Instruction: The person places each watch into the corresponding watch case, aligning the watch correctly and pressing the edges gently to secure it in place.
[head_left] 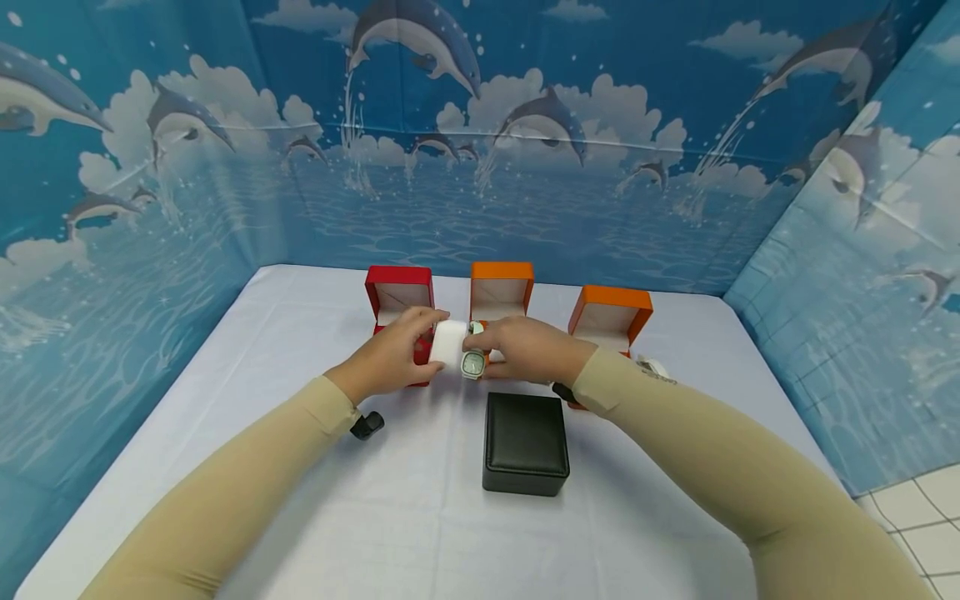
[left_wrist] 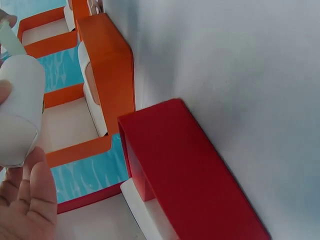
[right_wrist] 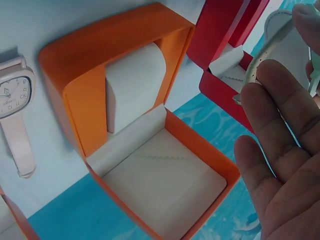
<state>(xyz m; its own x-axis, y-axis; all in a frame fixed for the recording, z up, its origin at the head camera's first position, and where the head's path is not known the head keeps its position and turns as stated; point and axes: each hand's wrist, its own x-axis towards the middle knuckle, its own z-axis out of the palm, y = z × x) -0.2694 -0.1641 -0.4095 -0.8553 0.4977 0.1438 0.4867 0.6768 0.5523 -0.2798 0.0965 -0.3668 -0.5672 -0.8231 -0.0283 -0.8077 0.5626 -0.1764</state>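
Behind the shut black box (head_left: 525, 443), before the open red box (head_left: 398, 300) and orange box (head_left: 501, 292), a white cushion (head_left: 448, 343) is gripped by the left hand (head_left: 392, 357) while the watch (head_left: 472, 363) is pinched by the right hand (head_left: 525, 350).

Head view overhead, wrist views close

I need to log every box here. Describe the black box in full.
The black box is squarish with rounded corners and a slightly padded lid that looks like matte leather or leatherette. It is closed and sits flat on the white tablecloth, nearest the person, in front of the open red and orange boxes. Neither hand touches it; both are just beyond it.
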